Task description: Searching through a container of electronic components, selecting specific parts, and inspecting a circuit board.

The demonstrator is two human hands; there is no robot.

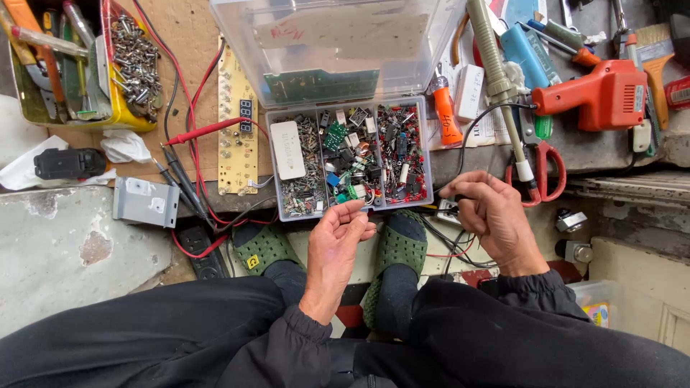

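Observation:
My left hand (341,241) is at the front edge of a clear plastic parts box (347,154), fingertips pinched on a small electronic component. The box has several compartments full of tiny components, a white rectangular block at its left, and its lid tipped up behind. My right hand (492,215) is to the right of the box, fingers closed on a small dark part with black cable (474,126) running from it. My green clogs (395,248) show below the box.
A yellow circuit board (237,122) and red and black probe leads (201,133) lie left of the box. A yellow tray of screws and tools (129,65) sits top left. An orange solder gun (604,93), red-handled scissors (546,169) and a desoldering pump (496,65) lie right.

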